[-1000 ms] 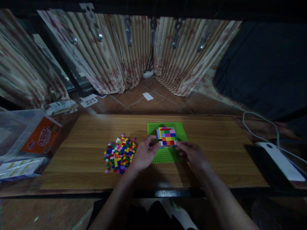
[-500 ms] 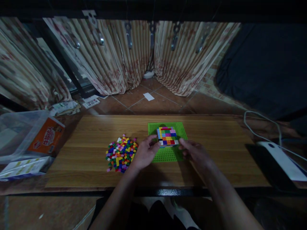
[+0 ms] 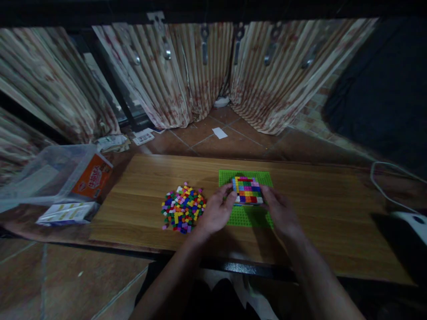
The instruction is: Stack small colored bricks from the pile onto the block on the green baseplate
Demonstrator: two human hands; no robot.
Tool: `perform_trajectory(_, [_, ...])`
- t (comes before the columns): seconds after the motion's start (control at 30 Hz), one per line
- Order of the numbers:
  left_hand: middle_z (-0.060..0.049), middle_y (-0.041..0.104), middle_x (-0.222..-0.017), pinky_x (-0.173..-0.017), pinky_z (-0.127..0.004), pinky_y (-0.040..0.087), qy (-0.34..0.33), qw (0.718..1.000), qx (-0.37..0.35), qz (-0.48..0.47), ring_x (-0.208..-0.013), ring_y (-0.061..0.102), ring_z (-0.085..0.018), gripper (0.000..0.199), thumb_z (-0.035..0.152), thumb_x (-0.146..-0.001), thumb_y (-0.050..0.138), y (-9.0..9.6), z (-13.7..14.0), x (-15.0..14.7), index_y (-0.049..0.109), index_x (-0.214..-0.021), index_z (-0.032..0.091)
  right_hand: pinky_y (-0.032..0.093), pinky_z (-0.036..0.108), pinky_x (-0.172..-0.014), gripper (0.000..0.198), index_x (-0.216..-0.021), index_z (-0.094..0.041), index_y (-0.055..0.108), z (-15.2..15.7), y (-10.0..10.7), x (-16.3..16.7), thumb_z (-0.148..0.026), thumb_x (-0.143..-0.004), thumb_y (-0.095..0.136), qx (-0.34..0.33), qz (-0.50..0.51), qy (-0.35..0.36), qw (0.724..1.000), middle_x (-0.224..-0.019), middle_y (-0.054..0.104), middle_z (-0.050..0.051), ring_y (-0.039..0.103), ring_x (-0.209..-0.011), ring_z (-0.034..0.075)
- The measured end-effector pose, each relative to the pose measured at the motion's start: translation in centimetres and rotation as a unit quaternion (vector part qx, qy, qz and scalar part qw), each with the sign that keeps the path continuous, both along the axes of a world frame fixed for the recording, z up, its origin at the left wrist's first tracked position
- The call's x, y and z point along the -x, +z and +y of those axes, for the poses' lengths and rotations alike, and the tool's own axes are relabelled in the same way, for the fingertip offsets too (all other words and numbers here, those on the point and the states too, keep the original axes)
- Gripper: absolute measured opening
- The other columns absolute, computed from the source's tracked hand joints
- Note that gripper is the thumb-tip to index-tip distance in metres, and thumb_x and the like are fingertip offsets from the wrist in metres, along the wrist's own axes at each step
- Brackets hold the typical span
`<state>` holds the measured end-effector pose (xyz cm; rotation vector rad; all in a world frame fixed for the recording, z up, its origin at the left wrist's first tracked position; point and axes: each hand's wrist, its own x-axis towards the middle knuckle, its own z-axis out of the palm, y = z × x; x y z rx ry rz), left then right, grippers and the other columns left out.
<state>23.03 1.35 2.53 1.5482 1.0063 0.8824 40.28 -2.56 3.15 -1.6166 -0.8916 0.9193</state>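
Note:
A multicoloured block of toy bricks (image 3: pixel 247 190) sits on or just over a green studded baseplate (image 3: pixel 248 218); any gap beneath it cannot be made out. My left hand (image 3: pixel 217 210) is at the block's left side, thumb and fingers closed against its edge. On the opposite side, my right hand (image 3: pixel 280 210) grips the right edge, with some of its fingers hidden underneath or behind. Left of the baseplate lies a heap of loose toy bricks (image 3: pixel 183 209) in many colours, close to my left wrist.
The baseplate and heap rest on a low wooden table (image 3: pixel 133 200). To the left stand a clear plastic bin (image 3: pixel 56 173) with an orange label and a white-and-yellow box (image 3: pixel 66 213). A white device (image 3: pixel 412 222) with a cable lies at the right. Curtains (image 3: pixel 196 71) hang beyond.
My right hand has closed in on the block's right side, and my left hand has come tighter against the left edge. The camera view has swung left, shifting everything rightward.

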Motion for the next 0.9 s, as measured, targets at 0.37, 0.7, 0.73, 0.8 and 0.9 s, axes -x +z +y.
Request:
perform_trajectory(0.37, [-0.006,0.07,-0.089,-0.071,-0.029,0.052,0.03,0.998,0.0,0.058,-0.078,0.065,-0.018,0.037,0.041,-0.092,0.042,0.9,-1.7,1.2,0.062,-0.111,0.017,0.046,0.035,-0.066,0.053,-0.101,-0.017,0.069,-1.6,0.7,0.6,-0.061,-0.083,0.046,0.072,-0.273,-0.028,0.959,-0.089,0.071,0.012,0.065,-0.078,0.025])
perform_trajectory(0.7, [-0.006,0.07,-0.094,-0.087,-0.031,0.048,0.143,0.939,-0.141,0.279,-0.089,0.063,-0.017,0.024,0.01,-0.08,0.047,1.5,3.8,11.9,0.069,-0.082,0.019,0.048,0.038,-0.073,0.041,-0.097,-0.015,0.07,-0.9,-0.1,0.7,-0.05,-0.082,0.055,-0.042,-0.23,-0.124,0.964,-0.094,0.069,0.013,0.064,-0.083,0.025])
perform_trajectory(0.73, [-0.006,0.07,-0.093,-0.088,-0.031,0.047,0.133,0.934,-0.151,0.294,-0.089,0.062,-0.018,0.022,0.012,-0.08,0.048,1.5,3.9,12.5,0.069,-0.08,0.019,0.048,0.038,-0.075,0.039,-0.095,-0.015,0.071,-0.8,-0.2,0.8,-0.049,-0.081,0.056,-0.046,-0.218,-0.129,0.966,-0.093,0.07,0.012,0.064,-0.084,0.025])
perform_trajectory(0.8, [-0.006,0.07,-0.091,-0.091,-0.033,0.046,0.104,0.926,-0.169,0.32,-0.09,0.061,-0.018,0.018,0.015,-0.08,0.051,1.4,3.9,12.9,0.068,-0.075,0.019,0.048,0.038,-0.075,0.037,-0.092,-0.015,0.071,-0.7,-0.1,1.1,-0.047,-0.08,0.058,-0.058,-0.194,-0.138,0.97,-0.09,0.07,0.011,0.064,-0.084,0.025])
perform_trajectory(0.9, [-0.006,0.07,-0.094,-0.096,-0.036,0.043,0.083,0.915,-0.183,0.35,-0.094,0.06,-0.02,0.016,0.015,-0.078,0.053,1.2,3.8,12.5,0.068,-0.075,0.02,0.05,0.036,-0.075,0.031,-0.088,-0.016,0.071,-0.5,0.2,1.6,-0.044,-0.078,0.061,-0.08,-0.154,-0.145,0.974,-0.088,0.07,0.009,0.065,-0.083,0.023])
